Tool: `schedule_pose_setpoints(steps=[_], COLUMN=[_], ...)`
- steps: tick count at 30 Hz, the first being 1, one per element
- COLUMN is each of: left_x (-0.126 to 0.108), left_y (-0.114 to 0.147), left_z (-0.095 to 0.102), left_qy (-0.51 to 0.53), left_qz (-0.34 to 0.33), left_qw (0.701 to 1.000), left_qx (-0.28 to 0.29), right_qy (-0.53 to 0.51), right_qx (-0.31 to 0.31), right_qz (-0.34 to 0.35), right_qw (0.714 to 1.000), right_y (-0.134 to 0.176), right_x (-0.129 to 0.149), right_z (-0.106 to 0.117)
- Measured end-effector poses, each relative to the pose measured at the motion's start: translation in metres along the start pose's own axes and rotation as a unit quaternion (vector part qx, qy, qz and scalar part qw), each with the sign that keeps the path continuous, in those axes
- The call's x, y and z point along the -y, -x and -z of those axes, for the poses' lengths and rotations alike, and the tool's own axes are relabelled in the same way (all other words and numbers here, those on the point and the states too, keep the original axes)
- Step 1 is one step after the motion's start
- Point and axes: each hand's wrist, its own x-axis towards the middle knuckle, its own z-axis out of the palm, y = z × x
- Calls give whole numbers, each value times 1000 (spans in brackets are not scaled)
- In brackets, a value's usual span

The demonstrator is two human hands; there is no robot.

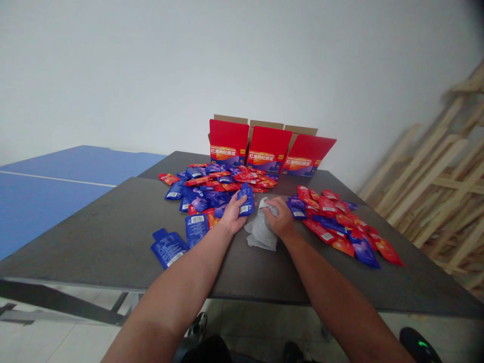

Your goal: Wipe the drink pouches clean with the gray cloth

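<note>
A blue pouch (247, 200) with a white label is pinched in my left hand (233, 214), held above the dark table. My right hand (281, 218) grips a crumpled grey cloth (260, 233), whose lower end hangs toward the tabletop just right of the pouch. Behind and left of my left hand lies a mixed heap of red and blue pouches (204, 191). Two blue pouches, one of them a loose blue pouch (169, 248), lie flat beside my left forearm. On the right, past my right hand, spreads another pile of red and blue pouches (336, 219).
Three red cartons (229, 143) with raised flaps stand in a row at the table's (124, 227) back, near a white wall. A blue table (56, 201) adjoins on the left. Wooden pallets (434, 186) lean at the right.
</note>
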Motion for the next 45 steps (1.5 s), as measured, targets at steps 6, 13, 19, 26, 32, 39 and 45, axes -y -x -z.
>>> schedule_pose_setpoints(steps=[6,13,19,26,32,39,45], left_x=[4,10,13,10,7,-1,-4], left_y=[2,11,15,22,22,10,8], left_z=[-1,-4,-3,-4,-4,2,4], left_qy=[-4,-86,-146,-153,-150,-12,6], left_qz=[25,40,62,129,160,162,224], left_qw=[999,992,980,969,963,984,972], left_qx=[21,88,124,147,154,77,76], right_qy=[29,85,122,111,106,64,19], right_qx=[168,136,82,2,-54,-25,155], right_qz=[131,81,13,-34,-126,-13,179], right_qw=[977,984,989,993,985,998,971], right_y=[7,5,2,-2,-9,-4,11], right_x=[-2,-6,-11,-20,-27,-13,15], right_z=[-3,-4,-4,-5,0,1,-11])
